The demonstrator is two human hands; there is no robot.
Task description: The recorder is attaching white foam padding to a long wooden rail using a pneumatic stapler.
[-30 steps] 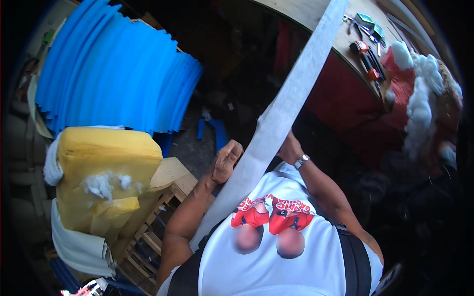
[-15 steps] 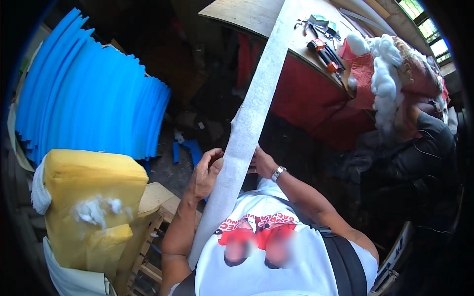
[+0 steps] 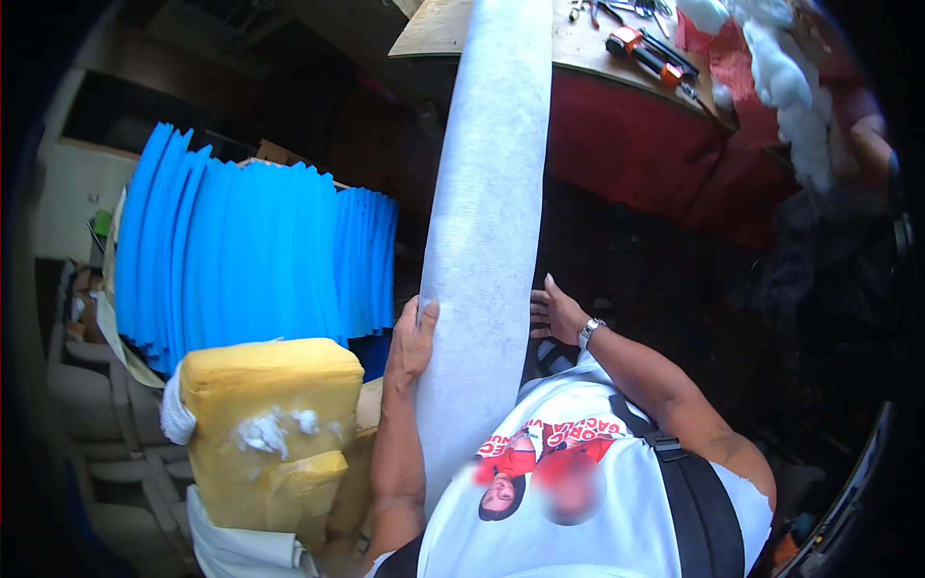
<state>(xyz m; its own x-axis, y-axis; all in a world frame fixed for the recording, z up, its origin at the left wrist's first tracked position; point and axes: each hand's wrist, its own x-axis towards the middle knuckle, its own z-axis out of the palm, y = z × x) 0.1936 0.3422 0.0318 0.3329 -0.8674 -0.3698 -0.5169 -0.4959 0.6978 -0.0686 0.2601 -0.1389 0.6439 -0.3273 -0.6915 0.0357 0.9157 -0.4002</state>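
Note:
A long white roll of fabric-like sheet (image 3: 487, 260) runs from against my shirt up to the workbench top. Its surface is pale and finely textured. My left hand (image 3: 412, 342) grips its left edge, the thumb in front and the fingers partly hidden at the side. On the other side, my right hand (image 3: 561, 314), with a metal watch on its wrist, has its fingers apart and the thumb raised. Those fingertips are close to the roll's right edge; whether they touch it I cannot tell.
The wooden workbench (image 3: 429, 31) carries an orange-and-black power tool (image 3: 655, 60), pliers (image 3: 605, 13) and white stuffing (image 3: 779, 72). Blue foam sheets (image 3: 255, 250) stand at left behind a yellow foam block (image 3: 275, 385). Another person's arm (image 3: 872, 144) shows at far right.
The roll now stands more upright in view and looks wider, its broad face toward me. My right hand has moved slightly right, and its fingers have spread. The view has shifted left.

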